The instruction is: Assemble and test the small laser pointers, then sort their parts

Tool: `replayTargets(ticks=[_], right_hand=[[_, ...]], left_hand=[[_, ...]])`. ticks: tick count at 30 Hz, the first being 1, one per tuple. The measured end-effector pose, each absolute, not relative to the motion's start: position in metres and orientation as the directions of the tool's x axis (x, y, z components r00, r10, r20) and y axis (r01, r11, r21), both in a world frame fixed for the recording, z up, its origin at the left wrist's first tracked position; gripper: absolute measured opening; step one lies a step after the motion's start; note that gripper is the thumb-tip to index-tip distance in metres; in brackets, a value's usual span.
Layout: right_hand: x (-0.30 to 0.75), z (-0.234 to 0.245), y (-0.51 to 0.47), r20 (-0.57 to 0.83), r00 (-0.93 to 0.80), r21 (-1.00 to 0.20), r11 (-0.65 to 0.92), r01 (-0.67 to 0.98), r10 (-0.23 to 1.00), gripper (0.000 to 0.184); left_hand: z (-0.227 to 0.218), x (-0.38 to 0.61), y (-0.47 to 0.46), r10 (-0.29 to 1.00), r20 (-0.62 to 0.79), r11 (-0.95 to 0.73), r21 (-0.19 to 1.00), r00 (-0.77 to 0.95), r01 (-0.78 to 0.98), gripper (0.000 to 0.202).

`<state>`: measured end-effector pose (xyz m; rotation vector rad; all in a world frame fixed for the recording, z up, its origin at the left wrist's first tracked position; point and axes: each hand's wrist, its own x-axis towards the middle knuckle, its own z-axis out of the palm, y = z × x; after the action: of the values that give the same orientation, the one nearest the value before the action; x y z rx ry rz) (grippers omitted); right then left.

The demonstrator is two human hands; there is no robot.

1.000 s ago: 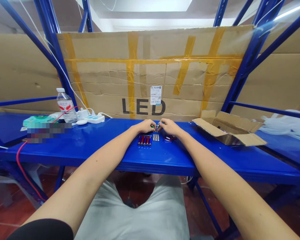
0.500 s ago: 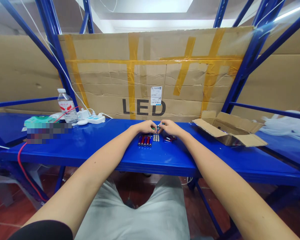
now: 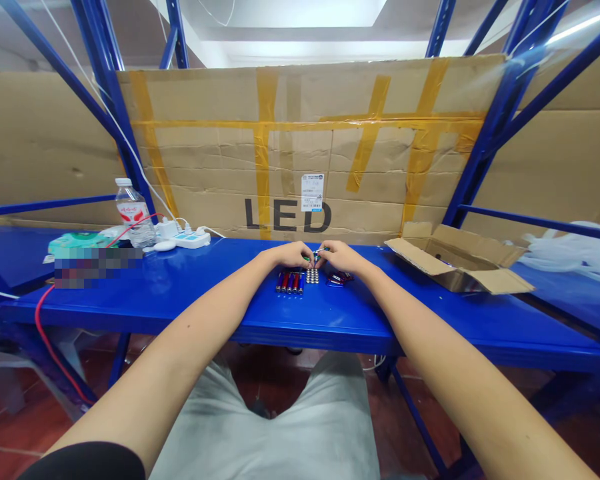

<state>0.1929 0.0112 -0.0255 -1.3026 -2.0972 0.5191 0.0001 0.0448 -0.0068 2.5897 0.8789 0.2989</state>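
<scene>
My left hand is closed, fingertips pinched together, with a small greenish bit showing at them. Opposite it, my right hand is closed in the same way on something small, also with a hint of green. What each one holds is too small to name. Just below the fingertips, small round silver pieces stand in close rows on the blue table. Left of them lie several red and blue tubes with silver ends, side by side. Under my right hand is a small heap of shiny red and blue pieces.
An open cardboard box sits on the right. At the left are a plastic bottle, a white power strip, a green packet and a red cable. A large cardboard sheet and blue rack posts stand behind.
</scene>
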Motion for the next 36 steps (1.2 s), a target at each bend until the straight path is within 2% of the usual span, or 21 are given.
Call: replayTargets(ticks=[4, 11, 16, 19, 23, 31, 36], right_hand=[[0.193, -0.025, 0.011, 0.293, -0.333, -0.613, 0.444, 0.654, 0.896, 0.012], [0.196, -0.018, 0.008, 0.395, -0.267, -0.629, 0.471, 0.619, 0.879, 0.014], [0.200, -0.017, 0.010, 0.405, -0.227, -0.633, 0.450, 0.629, 0.886, 0.014], [0.202, -0.017, 0.009, 0.399, -0.211, -0.622, 0.433, 0.652, 0.892, 0.015], [0.204, -0.018, 0.008, 0.397, -0.214, -0.616, 0.432, 0.658, 0.892, 0.016], [0.206, -0.019, 0.009, 0.379, -0.228, -0.584, 0.423, 0.692, 0.897, 0.015], [0.206, -0.018, 0.008, 0.370, -0.238, -0.576, 0.422, 0.700, 0.898, 0.014]], left_hand=[[-0.010, -0.001, 0.049, 0.623, 0.080, -0.726, 0.429, 0.778, 0.537, 0.019], [-0.003, -0.015, 0.055, 0.697, 0.121, -0.687, 0.397, 0.707, 0.609, 0.029], [-0.004, -0.044, 0.040, 0.865, 0.125, -0.501, 0.245, 0.486, 0.830, 0.038], [-0.007, -0.057, 0.029, 0.895, 0.078, -0.447, 0.145, 0.440, 0.883, 0.029], [-0.005, -0.061, 0.023, 0.920, 0.069, -0.390, 0.099, 0.385, 0.915, 0.016], [0.009, -0.065, 0.017, 0.951, -0.047, -0.289, 0.201, 0.304, 0.936, 0.011], [0.015, -0.071, 0.013, 0.932, -0.134, -0.275, 0.342, 0.337, 0.898, 0.021]])
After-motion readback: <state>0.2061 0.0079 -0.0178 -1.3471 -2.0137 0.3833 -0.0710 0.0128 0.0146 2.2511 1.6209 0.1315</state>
